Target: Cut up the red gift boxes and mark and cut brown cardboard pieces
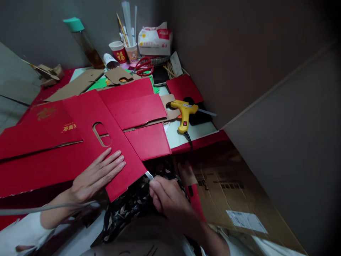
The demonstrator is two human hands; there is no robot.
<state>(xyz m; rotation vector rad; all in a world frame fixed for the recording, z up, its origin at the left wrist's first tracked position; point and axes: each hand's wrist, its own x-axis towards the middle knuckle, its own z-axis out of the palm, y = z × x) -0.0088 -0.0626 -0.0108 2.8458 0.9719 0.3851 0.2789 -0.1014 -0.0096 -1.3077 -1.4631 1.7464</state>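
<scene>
Flat on a large red cardboard sheet (93,160) lies my left hand (98,174), fingers stretched out below an oval handle cut-out. My right hand (166,195) is closed around a utility knife (149,175), most of which is hidden in the fist. The metal blade end touches or nearly touches the sheet's lower right corner. That corner sticks out past the table edge, over dark patterned cloth (133,202). More red cardboard (149,140) lies underneath and behind the sheet.
A yellow hot glue gun (185,113) lies on the right of the table, its cord over the edge. Red scissors (144,67), a phone (160,75), paper cups (118,51) and a bottle (86,46) stand or lie behind. A cardboard box (229,192) is below right.
</scene>
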